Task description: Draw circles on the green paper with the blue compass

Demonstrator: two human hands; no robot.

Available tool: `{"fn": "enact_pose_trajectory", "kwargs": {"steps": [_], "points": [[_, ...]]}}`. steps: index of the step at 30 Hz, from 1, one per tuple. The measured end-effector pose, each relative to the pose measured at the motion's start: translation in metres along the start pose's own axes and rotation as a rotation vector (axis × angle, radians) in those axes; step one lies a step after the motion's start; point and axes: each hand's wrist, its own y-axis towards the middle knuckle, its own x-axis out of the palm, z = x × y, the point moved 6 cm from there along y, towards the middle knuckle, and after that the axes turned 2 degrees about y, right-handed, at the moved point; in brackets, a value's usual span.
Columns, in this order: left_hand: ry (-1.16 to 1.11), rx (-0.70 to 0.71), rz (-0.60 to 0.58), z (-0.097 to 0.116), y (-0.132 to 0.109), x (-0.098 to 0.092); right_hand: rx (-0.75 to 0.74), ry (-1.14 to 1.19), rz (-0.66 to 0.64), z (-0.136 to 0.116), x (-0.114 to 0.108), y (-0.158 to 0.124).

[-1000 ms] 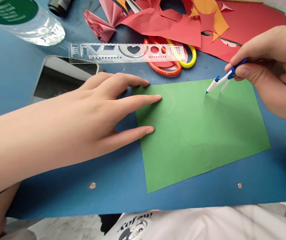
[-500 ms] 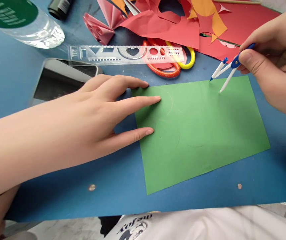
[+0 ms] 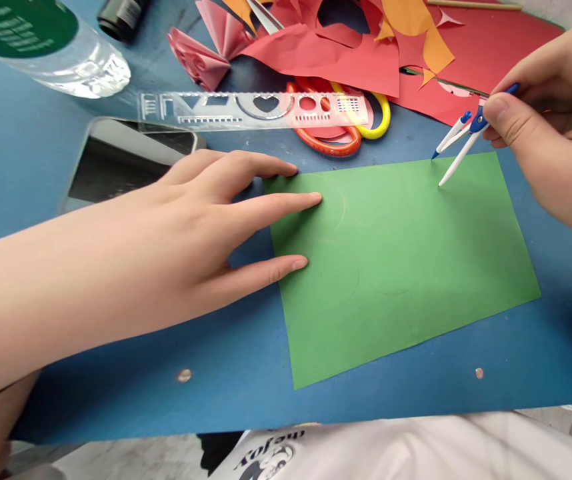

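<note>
A sheet of green paper (image 3: 416,267) lies on the blue table, with faint curved lines drawn on its left and middle parts. My left hand (image 3: 216,213) rests on its left edge, fingers spread and pressing the paper. Near the sheet's top right, my right hand (image 3: 551,127) pinches the blue head of a white-and-blue drawing compass (image 3: 461,150) between thumb and fingers. One white leg of the compass touches the green paper. Its blue-tipped leg points at the sheet's top edge, a short way to the left.
A clear stencil ruler (image 3: 216,110) overlaps scissors with red and yellow handles (image 3: 336,148). Beside my left hand lies a phone (image 3: 126,163). Red paper scraps (image 3: 336,60), a pink folded paper (image 3: 199,60), a bottle (image 3: 86,67) and a dark cylinder (image 3: 119,19) lie at the back.
The compass's blue-tipped leg has swung right along the top edge, and its head has shifted slightly right with my right hand. The white leg's point and my left hand stay put.
</note>
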Motion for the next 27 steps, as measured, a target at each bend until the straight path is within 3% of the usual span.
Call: {"fn": "enact_pose_trajectory", "kwargs": {"steps": [9, 13, 21, 27], "points": [[0.004, 0.008, 0.001, -0.002, -0.001, 0.000, -0.017, -0.129, -0.023, -0.014, 0.004, -0.002], [-0.037, -0.013, 0.003, -0.004, 0.000, 0.002, -0.041, -0.064, -0.049, -0.020, 0.007, -0.006], [-0.021, -0.012, -0.010, -0.002, 0.001, 0.003, -0.180, -0.072, -0.247, -0.033, 0.003, -0.004], [0.006, -0.010, -0.003, 0.001, 0.002, 0.000, -0.249, -0.026, -0.264, -0.016, -0.009, -0.002]]}}
